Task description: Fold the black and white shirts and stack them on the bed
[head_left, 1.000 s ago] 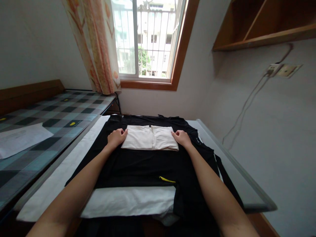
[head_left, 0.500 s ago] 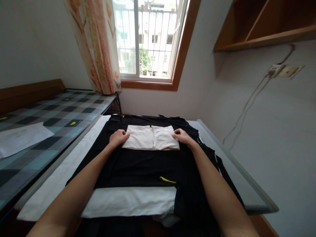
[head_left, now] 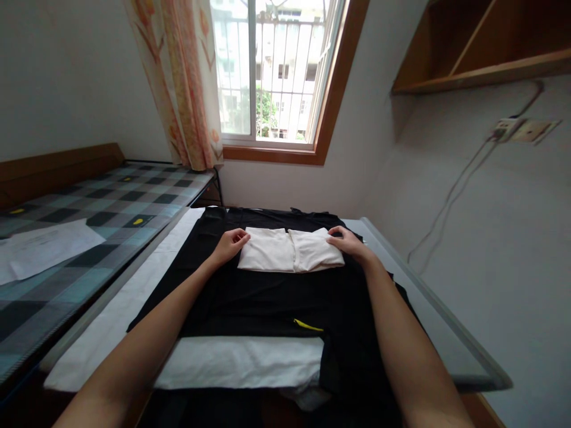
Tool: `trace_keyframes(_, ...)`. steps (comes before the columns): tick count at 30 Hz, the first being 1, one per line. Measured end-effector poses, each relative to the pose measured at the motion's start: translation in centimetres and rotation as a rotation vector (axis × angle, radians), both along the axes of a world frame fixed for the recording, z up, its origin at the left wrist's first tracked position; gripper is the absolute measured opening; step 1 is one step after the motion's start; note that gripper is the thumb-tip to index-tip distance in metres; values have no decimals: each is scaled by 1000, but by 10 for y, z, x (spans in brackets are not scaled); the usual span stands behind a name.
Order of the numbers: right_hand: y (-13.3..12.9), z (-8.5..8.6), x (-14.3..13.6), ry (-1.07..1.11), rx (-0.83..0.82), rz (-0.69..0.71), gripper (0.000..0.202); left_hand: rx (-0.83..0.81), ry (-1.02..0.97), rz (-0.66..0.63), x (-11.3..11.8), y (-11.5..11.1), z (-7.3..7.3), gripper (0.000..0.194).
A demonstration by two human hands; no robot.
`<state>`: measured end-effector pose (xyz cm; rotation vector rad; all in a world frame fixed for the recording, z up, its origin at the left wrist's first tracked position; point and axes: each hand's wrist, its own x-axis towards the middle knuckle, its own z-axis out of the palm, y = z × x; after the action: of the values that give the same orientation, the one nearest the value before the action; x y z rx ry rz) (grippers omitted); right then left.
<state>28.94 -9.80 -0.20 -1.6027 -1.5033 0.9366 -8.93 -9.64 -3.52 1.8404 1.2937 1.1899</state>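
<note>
A folded white cloth [head_left: 267,249] lies on black fabric [head_left: 267,300] spread over the table, with a seam down its middle. At its upper left corner, my left hand [head_left: 231,244] pinches the edge between thumb and fingers. My right hand [head_left: 348,241] grips the upper right corner, where the top layer looks slightly rumpled and skewed. A small yellow strip [head_left: 307,325] shows on the black fabric nearer to me. White fabric [head_left: 243,361] lies along the near edge, between my forearms.
On the left, a bed with a checked mattress [head_left: 147,196] holds papers [head_left: 49,246]. A window with a curtain [head_left: 190,83] is behind the table. Wooden shelves [head_left: 486,71] and a socket with cables [head_left: 506,128] are on the right wall.
Both hands and the white cloth have shifted to the right over the black fabric. The cloth's right part has become more skewed. The view has moved slightly.
</note>
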Motion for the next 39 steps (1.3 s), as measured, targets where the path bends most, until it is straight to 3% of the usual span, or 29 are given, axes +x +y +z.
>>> trace_keyframes(5, 8, 33, -47, 44, 130, 65, 30, -295, -398, -198, 13, -10, 10, 56)
trace_keyframes(7, 7, 39, -79, 101, 203, 236, 41, -430, -535, -257, 17, -11, 11, 67)
trace_keyframes(9, 4, 33, -109, 195, 261, 453, 53, -500, -624, -257, 20, -9, 7, 74)
trace_keyframes(11, -1, 15, -132, 194, 318, 541, 55, -481, -648, -199, 21, -5, 0, 74)
trace_keyframes(14, -7, -18, -144, 3, 445, 492, 50, -389, -527, -100, 19, 1, -12, 64)
trace_keyframes(17, -10, -39, -140, -200, 581, 483, 47, -336, -381, -26, 15, 2, -16, 65)
trace_keyframes(20, -12, -43, -136, -361, 645, 463, 52, -318, -348, 32, 12, 1, -14, 78)
trace_keyframes(24, -17, -45, -138, -539, 521, 562, 62, -358, -348, 61, 7, -1, -10, 88)
trace_keyframes(28, -21, -51, -139, -592, 492, 598, 67, -324, -232, 51, 2, 1, -9, 64)
trace_keyframes(32, -19, -52, -139, -579, 500, 604, 65, 17, 44, 170, 2, -1, -6, 43)
trace_keyframes(35, -15, -53, -140, -532, 527, 549, 55, 190, 222, 71, 4, -2, -8, 45)
trace_keyframes(39, -11, -60, -143, -495, 528, 492, 57, 133, 370, -110, 4, 1, -20, 55)
